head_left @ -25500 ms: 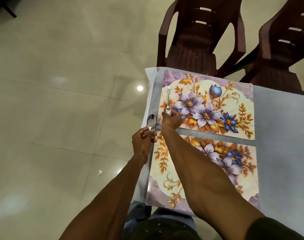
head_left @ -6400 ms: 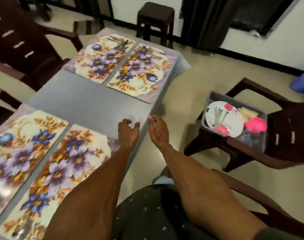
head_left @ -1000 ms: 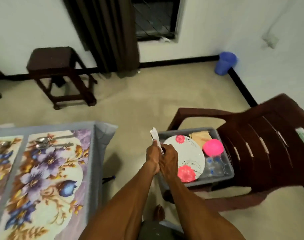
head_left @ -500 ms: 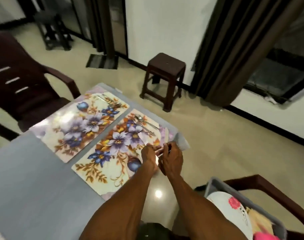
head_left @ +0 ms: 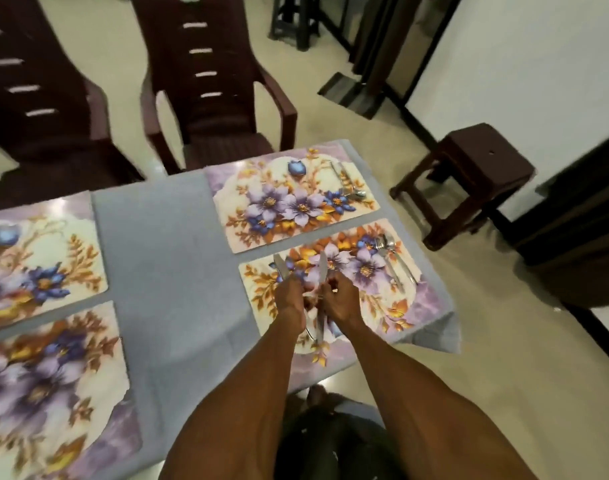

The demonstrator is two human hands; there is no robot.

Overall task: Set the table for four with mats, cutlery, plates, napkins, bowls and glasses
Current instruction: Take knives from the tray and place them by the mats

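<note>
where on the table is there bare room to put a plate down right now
Free: the grey cloth strip between the left pair of mats and the right pair, and the flowered middle of the far right mat, its cutlery keeping to the right edge. Crowded: the near right mat, where both hands hold knives.

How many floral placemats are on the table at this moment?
4. Far right mat beside the chair; near right mat under the hands; far left mat and near left mat, both cut off by the frame's left edge.
</note>
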